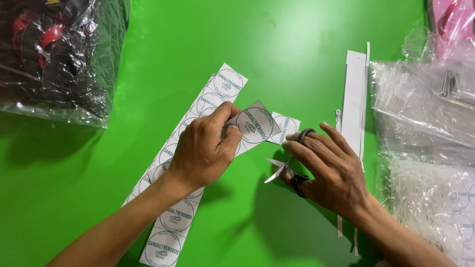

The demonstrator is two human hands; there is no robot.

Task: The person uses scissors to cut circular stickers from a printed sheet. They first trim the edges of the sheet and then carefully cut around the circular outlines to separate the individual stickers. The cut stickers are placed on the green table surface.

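My left hand [205, 148] pinches a small square paper piece [256, 125] printed with a round label, lifted just above the green table [277, 54]. Under that hand lie long white paper strips [170, 225] printed with rows of round labels, running diagonally from lower left to upper middle. My right hand [326, 170] holds black-handled scissors [284, 169], blades slightly apart and pointing left, just below the held piece. Another cut label piece [287, 123] lies flat beside the scissors handle.
Narrow white paper offcuts [355, 94] lie to the right of my right hand. Crumpled clear plastic bags [425, 128] fill the right edge, with a pink item [452, 22] at the top right. A clear bag of dark and red items [54, 59] sits top left.
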